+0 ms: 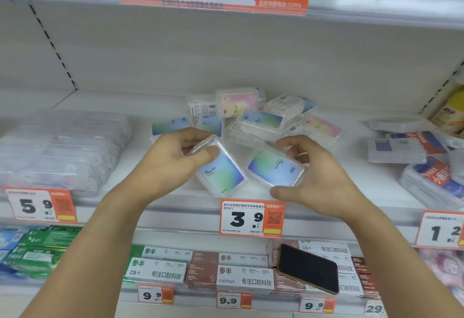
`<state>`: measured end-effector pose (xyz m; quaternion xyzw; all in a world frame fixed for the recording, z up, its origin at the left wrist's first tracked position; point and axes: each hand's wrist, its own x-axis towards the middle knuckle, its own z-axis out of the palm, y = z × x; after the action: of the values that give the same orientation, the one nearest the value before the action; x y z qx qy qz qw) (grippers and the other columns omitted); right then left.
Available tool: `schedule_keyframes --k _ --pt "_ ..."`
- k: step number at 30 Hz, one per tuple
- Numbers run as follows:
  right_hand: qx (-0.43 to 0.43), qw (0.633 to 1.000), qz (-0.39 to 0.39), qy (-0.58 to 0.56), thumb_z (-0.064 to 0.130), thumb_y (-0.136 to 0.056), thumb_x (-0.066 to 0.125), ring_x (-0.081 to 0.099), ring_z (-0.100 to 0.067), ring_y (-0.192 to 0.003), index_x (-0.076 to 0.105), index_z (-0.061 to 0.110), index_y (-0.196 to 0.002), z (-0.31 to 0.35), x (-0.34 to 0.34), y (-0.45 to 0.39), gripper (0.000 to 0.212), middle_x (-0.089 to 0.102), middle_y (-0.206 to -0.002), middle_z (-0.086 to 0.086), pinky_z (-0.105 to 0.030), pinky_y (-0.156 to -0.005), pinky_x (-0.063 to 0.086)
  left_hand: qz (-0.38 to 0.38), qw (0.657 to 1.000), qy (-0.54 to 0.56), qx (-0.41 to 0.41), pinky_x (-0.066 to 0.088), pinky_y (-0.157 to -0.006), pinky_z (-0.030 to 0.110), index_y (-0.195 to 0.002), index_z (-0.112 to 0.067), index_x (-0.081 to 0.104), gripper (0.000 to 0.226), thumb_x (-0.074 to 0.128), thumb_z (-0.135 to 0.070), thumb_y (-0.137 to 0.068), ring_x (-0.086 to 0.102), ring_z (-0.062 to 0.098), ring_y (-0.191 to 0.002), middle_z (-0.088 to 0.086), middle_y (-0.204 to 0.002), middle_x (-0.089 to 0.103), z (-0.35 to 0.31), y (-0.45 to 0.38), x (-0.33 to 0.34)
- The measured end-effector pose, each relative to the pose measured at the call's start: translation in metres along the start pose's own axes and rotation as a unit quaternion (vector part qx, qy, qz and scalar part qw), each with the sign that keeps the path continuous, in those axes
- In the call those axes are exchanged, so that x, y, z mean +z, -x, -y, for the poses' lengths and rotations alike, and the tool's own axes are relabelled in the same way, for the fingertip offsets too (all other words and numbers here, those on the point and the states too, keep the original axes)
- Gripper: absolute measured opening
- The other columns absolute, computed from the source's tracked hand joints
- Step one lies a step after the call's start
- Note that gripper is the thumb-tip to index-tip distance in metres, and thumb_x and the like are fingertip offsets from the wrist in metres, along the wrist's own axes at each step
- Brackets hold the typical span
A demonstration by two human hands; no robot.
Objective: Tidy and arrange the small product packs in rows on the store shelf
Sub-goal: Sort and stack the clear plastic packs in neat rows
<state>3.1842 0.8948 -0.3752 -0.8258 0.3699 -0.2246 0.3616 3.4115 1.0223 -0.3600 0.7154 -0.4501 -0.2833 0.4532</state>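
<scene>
My left hand (pixel 175 157) and right hand (pixel 308 167) each pinch a light, stiff, slick clear floss-pick pack (pixel 221 169) by its short edges.

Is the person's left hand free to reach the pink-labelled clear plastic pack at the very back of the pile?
Probably not right away: the left hand already grips a blue-green clear pack, and other jumbled packs lie in front of the pink-labelled pack.
</scene>
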Motion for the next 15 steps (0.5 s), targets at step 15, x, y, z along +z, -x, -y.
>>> schedule_keyframes --k 15 --pt "0.014 0.932 0.089 -0.351 0.048 -0.067 0.082 0.068 -0.021 -0.098 0.074 0.023 -0.105 -0.001 -0.003 -0.003 0.046 0.072 -0.103 -0.006 -0.044 -0.085 0.056 0.031 0.998 0.049 -0.025 0.044 -0.088 0.022 -0.079 -0.042 0.074 0.035 0.048 -0.032 -0.098 0.063 -0.013 -0.087 -0.029 -0.09 0.071 -0.018 0.006 0.016"
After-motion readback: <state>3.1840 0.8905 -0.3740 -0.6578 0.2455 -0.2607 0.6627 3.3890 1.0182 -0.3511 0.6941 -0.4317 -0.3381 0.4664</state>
